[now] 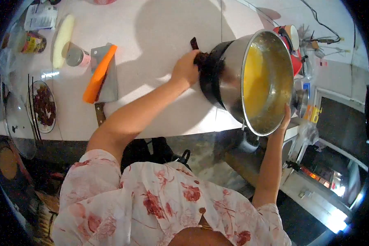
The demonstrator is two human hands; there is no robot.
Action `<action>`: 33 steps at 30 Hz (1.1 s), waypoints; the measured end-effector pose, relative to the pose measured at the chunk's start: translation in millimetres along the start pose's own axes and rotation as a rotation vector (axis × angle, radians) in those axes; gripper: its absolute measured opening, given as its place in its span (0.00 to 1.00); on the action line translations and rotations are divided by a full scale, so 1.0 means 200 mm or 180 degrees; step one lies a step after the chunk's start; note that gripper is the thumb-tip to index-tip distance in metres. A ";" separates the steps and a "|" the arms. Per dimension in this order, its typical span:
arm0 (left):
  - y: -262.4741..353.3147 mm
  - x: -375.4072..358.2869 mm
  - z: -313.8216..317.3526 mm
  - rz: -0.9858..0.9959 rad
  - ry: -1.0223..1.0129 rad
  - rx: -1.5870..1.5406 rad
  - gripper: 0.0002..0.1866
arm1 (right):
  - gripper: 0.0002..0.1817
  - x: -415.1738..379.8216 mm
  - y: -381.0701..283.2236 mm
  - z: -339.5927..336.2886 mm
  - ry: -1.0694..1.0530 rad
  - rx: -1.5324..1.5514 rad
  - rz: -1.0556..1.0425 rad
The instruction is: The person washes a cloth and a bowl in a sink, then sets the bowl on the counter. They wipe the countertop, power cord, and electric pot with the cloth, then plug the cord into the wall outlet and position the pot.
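Observation:
A large metal pot [232, 80] is held between my two hands, its mouth turned toward the right of the head view. Yellow liquid [255, 82] shows inside it. My left hand [187, 67] is closed at the pot's blackened base, on a dark piece [194, 44] that sticks out past the fingers; what that piece is, I cannot tell. On the other side, my right hand [285, 119] grips the pot near its rim, the fingers partly hidden behind it. A small loop handle hangs on the pot's lower edge.
Left on the pale table [151, 119], a carrot [100, 76] lies across a cleaver [109, 84]. Around it are a white radish [64, 41], a small can [77, 55], a jar [34, 42], a plate [53, 119] of dark food with chopsticks [33, 108], and a glass lid [18, 129].

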State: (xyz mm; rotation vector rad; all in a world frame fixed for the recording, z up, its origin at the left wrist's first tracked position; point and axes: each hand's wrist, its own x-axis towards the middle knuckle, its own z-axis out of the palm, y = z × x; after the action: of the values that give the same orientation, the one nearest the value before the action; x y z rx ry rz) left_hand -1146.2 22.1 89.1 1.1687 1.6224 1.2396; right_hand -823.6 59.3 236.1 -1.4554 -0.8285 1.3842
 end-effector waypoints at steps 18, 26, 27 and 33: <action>0.03 -0.32 0.19 0.0252 -0.0306 -0.0362 0.13 | 0.25 0.07 0.04 -0.08 -0.0076 0.0188 -0.0563; 0.07 -0.60 0.49 -0.1308 -0.0911 -0.1085 0.20 | 0.26 0.14 0.09 -0.12 0.0087 -0.0131 -0.1295; 0.11 -0.63 0.49 -0.1571 -0.1113 -0.1404 0.21 | 0.26 0.19 0.12 -0.17 -0.0014 0.0073 -0.1101; 0.20 -0.82 0.45 -0.2144 -0.1458 -0.1739 0.15 | 0.26 -0.11 0.48 -0.41 -0.0131 -0.0254 -0.0636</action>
State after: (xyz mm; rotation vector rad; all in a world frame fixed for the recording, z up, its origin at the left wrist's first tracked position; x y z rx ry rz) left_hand -1006.2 -105.9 114.4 0.4466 1.0850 0.8086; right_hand -758.0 -8.3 149.1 -1.3673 -1.0365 1.2462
